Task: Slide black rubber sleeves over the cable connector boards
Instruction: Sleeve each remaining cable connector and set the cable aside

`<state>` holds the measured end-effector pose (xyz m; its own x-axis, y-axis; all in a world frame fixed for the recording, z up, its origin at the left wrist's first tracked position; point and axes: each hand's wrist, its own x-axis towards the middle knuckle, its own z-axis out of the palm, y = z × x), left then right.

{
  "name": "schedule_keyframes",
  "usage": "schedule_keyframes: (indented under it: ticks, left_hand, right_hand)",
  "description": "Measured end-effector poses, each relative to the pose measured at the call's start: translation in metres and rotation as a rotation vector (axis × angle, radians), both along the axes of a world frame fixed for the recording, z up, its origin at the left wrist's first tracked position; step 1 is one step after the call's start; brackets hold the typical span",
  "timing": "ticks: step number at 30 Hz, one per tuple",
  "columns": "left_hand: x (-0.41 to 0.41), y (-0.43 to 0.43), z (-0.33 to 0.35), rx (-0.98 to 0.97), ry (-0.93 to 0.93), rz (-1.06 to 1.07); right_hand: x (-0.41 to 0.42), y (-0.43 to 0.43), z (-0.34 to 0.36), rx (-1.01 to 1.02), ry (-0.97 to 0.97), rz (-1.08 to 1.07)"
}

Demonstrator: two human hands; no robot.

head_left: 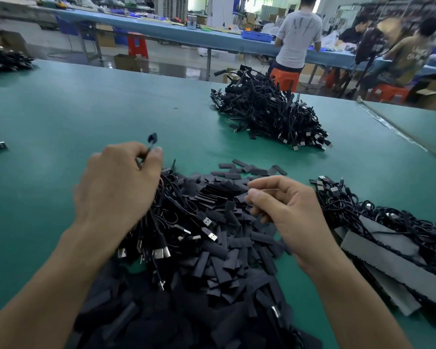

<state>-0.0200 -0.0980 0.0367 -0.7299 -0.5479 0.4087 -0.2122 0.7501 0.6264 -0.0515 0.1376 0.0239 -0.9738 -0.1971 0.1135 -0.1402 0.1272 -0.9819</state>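
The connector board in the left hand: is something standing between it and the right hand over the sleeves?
Nothing visible does. The connector board sticks up free above the left hand, which pinches its cable. Between it and the right hand lies only open space over the sleeve pile.

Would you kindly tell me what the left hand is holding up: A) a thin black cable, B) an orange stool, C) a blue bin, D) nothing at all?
A: the left hand pinches a thin black cable between thumb and fingers, its dark tip pointing up over the green table.
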Motion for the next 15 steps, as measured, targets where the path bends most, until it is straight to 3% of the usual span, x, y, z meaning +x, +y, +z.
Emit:
schedule_keyframes:
  ticks: [4, 10, 15]
  left_hand:
    - [-0.003, -0.003, -0.01, -0.139, -0.287, 0.052]
    - [0.005, 0.013, -0.006, -0.294, -0.034, 0.026]
    - [0.005, 0.016, -0.006, -0.234, -0.112, -0.023]
  right_hand:
    - [0.002, -0.003, -0.005, 0.268, 0.058, 0.092]
    - [0.01, 0.005, -0.025, 0.582, 0.156, 0.005]
    - [0.023, 0.03, -0.03, 0.81, 0.219, -0.138]
